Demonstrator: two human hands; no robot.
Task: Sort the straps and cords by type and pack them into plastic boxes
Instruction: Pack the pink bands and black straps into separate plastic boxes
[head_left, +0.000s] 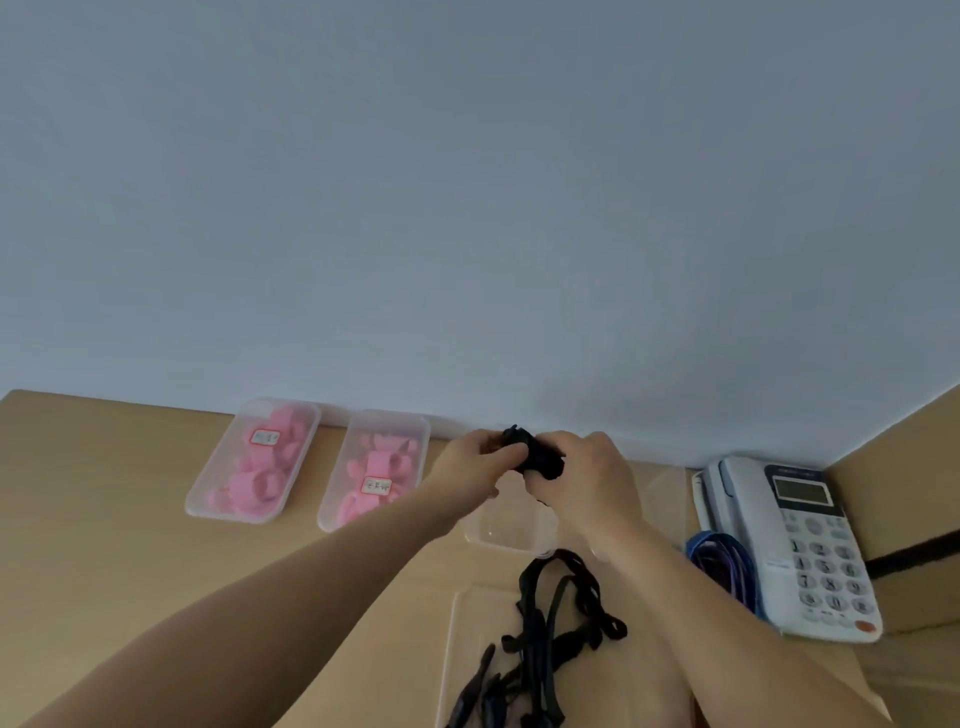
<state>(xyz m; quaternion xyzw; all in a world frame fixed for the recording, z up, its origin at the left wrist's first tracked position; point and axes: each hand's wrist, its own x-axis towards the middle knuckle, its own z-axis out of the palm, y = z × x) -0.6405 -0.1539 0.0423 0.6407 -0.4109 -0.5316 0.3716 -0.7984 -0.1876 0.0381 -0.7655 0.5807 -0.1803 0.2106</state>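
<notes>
— Hands first: what's the state?
— Both are raised over the far part of the table (130, 545), close together. Left hand (480, 462) & right hand (587, 478) each have fingers curled on one small black strap bundle (535, 457), held between them, clear of the table. The right hand covers most of it; the left grips the end nearest it.
— What's under them?
— Clear plastic box (498, 540), directly below the hands, partly hidden by the forearms. The table shows through it.
— Other black straps?
— Loose black straps (550, 634) lie in a tangled pile nearer the person, on a flat clear plastic piece (467, 639). Lid or tray, can't tell. The right forearm crosses just beside the pile.
— Other boxes?
— Two, left of the hands, side by side near the wall (467, 208). Left pink box (228, 515) & second pink box (332, 483) both hold pink straps, each w/ a small red-edged label. Lettering is too blurred to read.
— Right side?
— Blue & purple cords (722, 561) are bunched against the left edge of a white desk phone (800, 545), well apart from the pink boxes.
</notes>
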